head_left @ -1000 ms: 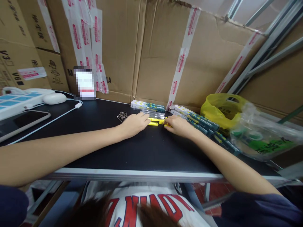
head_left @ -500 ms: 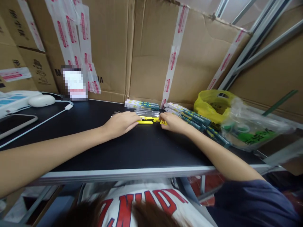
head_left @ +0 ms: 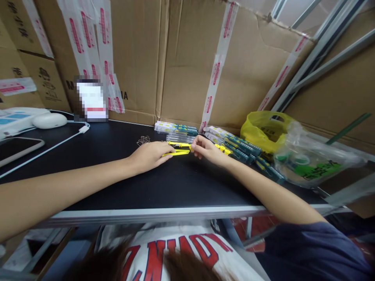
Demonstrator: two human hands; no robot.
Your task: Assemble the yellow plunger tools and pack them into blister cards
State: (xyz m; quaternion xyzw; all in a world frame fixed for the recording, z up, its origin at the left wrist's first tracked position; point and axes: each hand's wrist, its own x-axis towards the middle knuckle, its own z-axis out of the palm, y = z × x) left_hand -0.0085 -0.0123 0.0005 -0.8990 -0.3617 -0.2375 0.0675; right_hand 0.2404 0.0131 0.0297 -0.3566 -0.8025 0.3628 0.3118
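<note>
My left hand (head_left: pixel 152 155) is closed around the near ends of slim yellow plastic strips (head_left: pixel 180 152), low over the black table. The fingers of my right hand (head_left: pixel 208 151) are pinched together at the strips' right end; whether they grip a small part there is hidden. Just right of that hand lie several small yellow plastic pieces (head_left: pixel 223 149). Clear plastic tubes (head_left: pixel 179 138) are lined up behind the strips. Beyond my left hand is a little heap of thin metal wire pieces (head_left: pixel 143 139).
Printed green-and-white boxes (head_left: pixel 234 141) are stacked at right, with more similar boxes (head_left: pixel 175 128) against the cardboard wall (head_left: pixel 187 78). A yellow bag (head_left: pixel 260 132) and a clear plastic bag (head_left: pixel 313 160) stand at far right. Phone (head_left: pixel 20 150), cable and power strip (head_left: pixel 17 119) occupy the left.
My right hand has shifted slightly left to the strips' end, and small yellow pieces now show on its right. The lower strip has tilted in my left hand. More wire is visible.
</note>
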